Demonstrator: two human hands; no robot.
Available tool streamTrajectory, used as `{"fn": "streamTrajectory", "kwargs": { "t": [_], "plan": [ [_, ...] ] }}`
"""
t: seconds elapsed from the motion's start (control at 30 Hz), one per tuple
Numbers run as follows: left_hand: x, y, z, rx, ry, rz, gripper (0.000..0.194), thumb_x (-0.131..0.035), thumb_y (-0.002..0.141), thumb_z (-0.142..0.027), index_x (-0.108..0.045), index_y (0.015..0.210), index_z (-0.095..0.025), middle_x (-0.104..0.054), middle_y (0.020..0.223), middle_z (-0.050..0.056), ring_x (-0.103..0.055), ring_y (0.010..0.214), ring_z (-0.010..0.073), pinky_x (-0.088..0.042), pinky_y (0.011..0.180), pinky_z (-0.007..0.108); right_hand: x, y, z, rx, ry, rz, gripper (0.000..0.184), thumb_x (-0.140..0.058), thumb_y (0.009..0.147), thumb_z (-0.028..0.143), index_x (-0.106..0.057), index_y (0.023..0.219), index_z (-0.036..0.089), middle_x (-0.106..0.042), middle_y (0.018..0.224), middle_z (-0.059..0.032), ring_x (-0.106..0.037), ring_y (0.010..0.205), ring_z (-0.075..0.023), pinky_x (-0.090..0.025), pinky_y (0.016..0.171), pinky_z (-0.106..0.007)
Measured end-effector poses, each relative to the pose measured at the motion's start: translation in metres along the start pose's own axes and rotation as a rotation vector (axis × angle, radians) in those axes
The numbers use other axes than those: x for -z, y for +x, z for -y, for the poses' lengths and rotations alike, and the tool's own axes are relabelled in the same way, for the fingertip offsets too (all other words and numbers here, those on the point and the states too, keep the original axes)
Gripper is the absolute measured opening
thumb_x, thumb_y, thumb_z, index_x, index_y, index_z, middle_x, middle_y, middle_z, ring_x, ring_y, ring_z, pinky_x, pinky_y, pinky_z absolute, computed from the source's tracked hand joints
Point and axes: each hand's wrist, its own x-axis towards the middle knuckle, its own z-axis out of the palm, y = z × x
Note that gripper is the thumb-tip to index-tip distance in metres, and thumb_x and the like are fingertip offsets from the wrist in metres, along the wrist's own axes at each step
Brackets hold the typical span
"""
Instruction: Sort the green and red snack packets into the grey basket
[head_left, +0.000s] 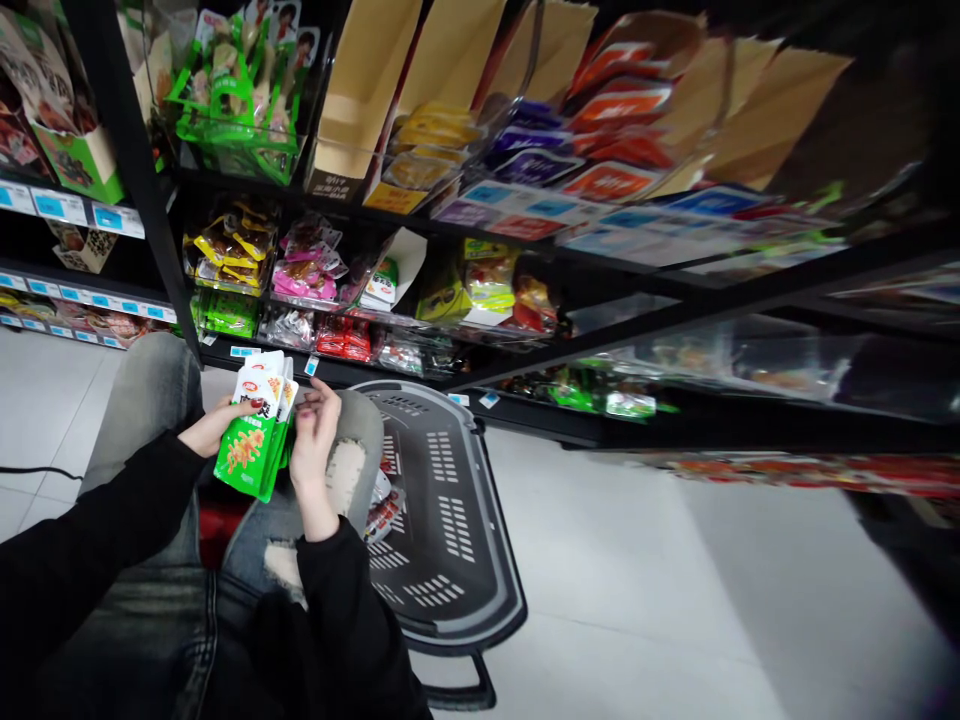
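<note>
My left hand (212, 428) grips a small stack of green-and-white snack packets (251, 440), thumb across the front one. The packets tilt above my knees, with Chinese lettering and a picture of the snack on the front. Close by their right edge, my right hand (316, 435) is raised with its fingers loosely bent and apart. Nothing shows in it, and I cannot tell whether its fingertips touch the packets. Beside my right knee, a dark grey shopping basket (450, 570) stands on the floor with a few snack packs (386, 510) inside, partly hidden by my leg and arm.
Black shelving (150, 170) runs across the front, its uprights close to my knees. Lower bins hold yellow packs (236, 245), pink packs (307, 265) and red packs (343, 338). Cardboard display boxes (367, 80) line the upper shelf. Pale floor tiles (615, 560) lie right of the basket.
</note>
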Motion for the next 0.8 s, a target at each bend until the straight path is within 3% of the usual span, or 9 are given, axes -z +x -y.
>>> {"fn": "streamTrajectory", "kwargs": {
  "t": [0.07, 0.13, 0.23, 0.33, 0.43, 0.6, 0.7, 0.8],
  "plan": [
    [0.0, 0.001, -0.001, -0.028, 0.004, -0.008, 0.012, -0.064, 0.067, -0.01, -0.067, 0.079, -0.01, -0.072, 0.067, 0.008, -0.066, 0.057, 0.0175, -0.052, 0.057, 0.025, 0.002, -0.003, 0.013, 0.001, -0.071, 0.011, 0.058, -0.061, 0.07, 0.043, -0.041, 0.118, 0.017, -0.05, 0.097, -0.0068, -0.051, 0.088, -0.021, -0.044, 0.078, -0.036],
    [0.0, 0.002, -0.002, -0.04, 0.013, -0.002, 0.014, -0.064, 0.068, -0.012, -0.067, 0.081, -0.009, -0.072, 0.067, 0.008, -0.066, 0.057, 0.0184, -0.053, 0.058, 0.025, 0.001, -0.004, 0.021, -0.023, -0.179, 0.061, 0.06, -0.069, 0.061, 0.04, -0.046, 0.111, 0.016, -0.052, 0.099, -0.0087, -0.05, 0.094, -0.0248, -0.043, 0.082, -0.039],
    [0.003, 0.004, -0.001, -0.02, 0.006, -0.017, 0.016, -0.065, 0.07, -0.015, -0.067, 0.085, -0.009, -0.072, 0.072, 0.01, -0.067, 0.06, 0.02, -0.054, 0.06, 0.028, -0.002, 0.0, 0.023, -0.088, -0.26, 0.161, 0.044, -0.068, 0.062, 0.039, -0.053, 0.097, 0.017, -0.055, 0.097, -0.0096, -0.051, 0.094, -0.0271, -0.043, 0.083, -0.041],
    [0.003, 0.004, -0.002, -0.004, -0.024, -0.018, 0.021, -0.064, 0.074, -0.023, -0.066, 0.089, -0.009, -0.073, 0.077, 0.012, -0.068, 0.065, 0.0209, -0.055, 0.065, 0.03, -0.001, 0.003, 0.019, -0.137, -0.201, 0.183, 0.037, -0.065, 0.066, 0.037, -0.055, 0.095, 0.017, -0.058, 0.093, -0.0084, -0.054, 0.088, -0.0252, -0.044, 0.079, -0.039],
    [0.001, 0.005, -0.003, -0.02, -0.032, -0.039, 0.022, -0.062, 0.077, -0.027, -0.065, 0.089, -0.009, -0.072, 0.078, 0.012, -0.068, 0.066, 0.0203, -0.055, 0.067, 0.03, 0.001, 0.002, 0.017, -0.181, -0.077, 0.151, 0.037, -0.064, 0.067, 0.036, -0.054, 0.098, 0.018, -0.062, 0.091, -0.0063, -0.056, 0.084, -0.0229, -0.045, 0.076, -0.036],
    [0.002, 0.006, -0.006, -0.065, -0.018, -0.054, 0.015, -0.065, 0.073, -0.018, -0.065, 0.086, -0.01, -0.073, 0.077, 0.01, -0.068, 0.066, 0.0194, -0.055, 0.067, 0.03, 0.004, 0.002, 0.01, -0.273, 0.161, 0.052, 0.034, -0.063, 0.067, 0.033, -0.052, 0.096, 0.02, -0.064, 0.091, -0.0035, -0.058, 0.082, -0.02, -0.046, 0.075, -0.033],
    [0.004, 0.007, -0.008, -0.085, -0.022, -0.048, 0.015, -0.065, 0.071, -0.016, -0.066, 0.086, -0.011, -0.073, 0.077, 0.009, -0.068, 0.066, 0.0197, -0.055, 0.066, 0.03, 0.011, 0.008, -0.001, -0.358, 0.444, 0.005, 0.036, -0.064, 0.064, 0.029, -0.052, 0.097, 0.02, -0.063, 0.096, -0.0024, -0.058, 0.085, -0.0176, -0.045, 0.079, -0.031],
    [0.004, 0.005, -0.011, -0.076, -0.051, -0.049, 0.013, -0.063, 0.073, -0.016, -0.066, 0.085, -0.01, -0.073, 0.073, 0.008, -0.068, 0.063, 0.018, -0.055, 0.064, 0.028, 0.022, 0.014, -0.009, -0.533, 0.804, 0.016, 0.029, -0.064, 0.063, 0.027, -0.053, 0.09, 0.021, -0.06, 0.08, 0.0024, -0.055, 0.065, -0.0114, -0.046, 0.066, -0.026]
  ]
}}
